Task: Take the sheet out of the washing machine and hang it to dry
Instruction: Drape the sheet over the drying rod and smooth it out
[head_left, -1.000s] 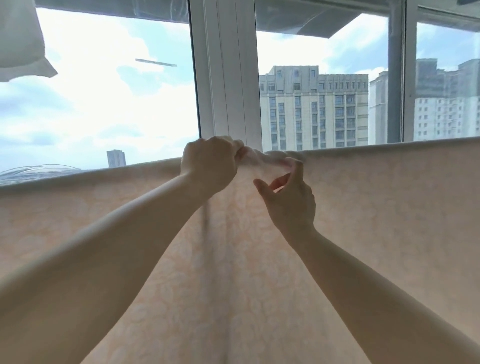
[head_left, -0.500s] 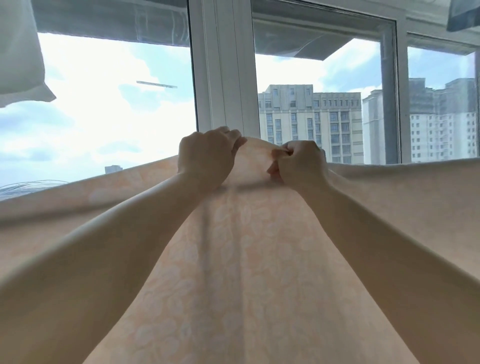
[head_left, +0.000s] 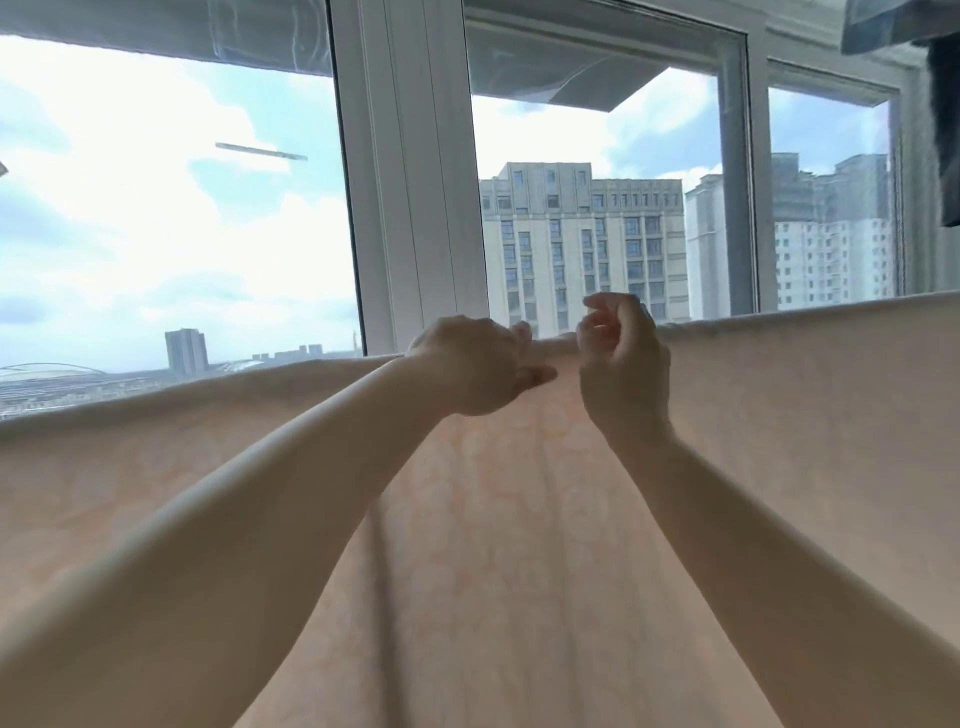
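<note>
Left hand (head_left: 475, 366) gripping the sheet (head_left: 519, 519) at its draped top fold to steady it, right hand (head_left: 621, 358) loosely curled, grasping nothing.

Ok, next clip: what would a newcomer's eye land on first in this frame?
The pale peach sheet draped straight across the lower half of the view, both bare arms reaching up to its top edge. There the left hand rests on the fold, while the right hand hovers with fingers loosely curled. Behind, the white window frame and a grey high-rise against bright sky.
</note>
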